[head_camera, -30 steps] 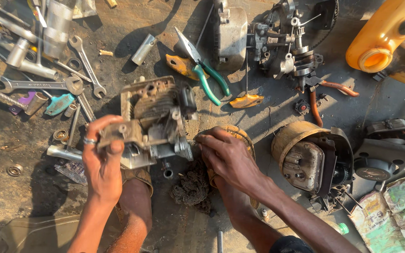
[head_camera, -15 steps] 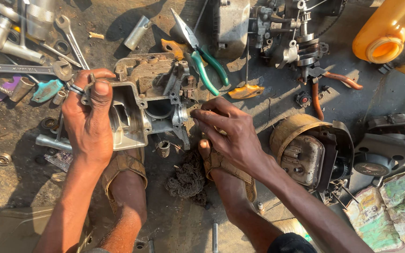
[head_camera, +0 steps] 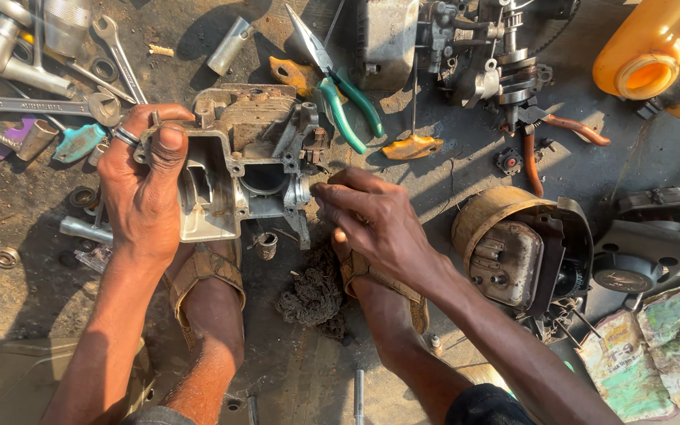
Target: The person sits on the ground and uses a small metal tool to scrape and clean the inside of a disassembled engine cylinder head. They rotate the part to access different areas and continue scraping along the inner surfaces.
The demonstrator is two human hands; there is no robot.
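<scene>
The casing (head_camera: 230, 173) is grey, dull metal. The pliers (head_camera: 340, 94) have green handles. The jug (head_camera: 655, 47) is orange-yellow. The sandals (head_camera: 206, 271) are brown.

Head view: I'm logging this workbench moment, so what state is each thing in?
Engine casing: lifted off the ground, open side up, tilted.
Left hand: gripping the casing's left edge.
Right hand: fingertips on the casing's right end.
Pliers: lying flat, handles apart.
Yellow jug: on its side, uncapped.
Spanner: lying flat on the ground.
Rusty engine cover: resting on the ground, untouched.
</scene>
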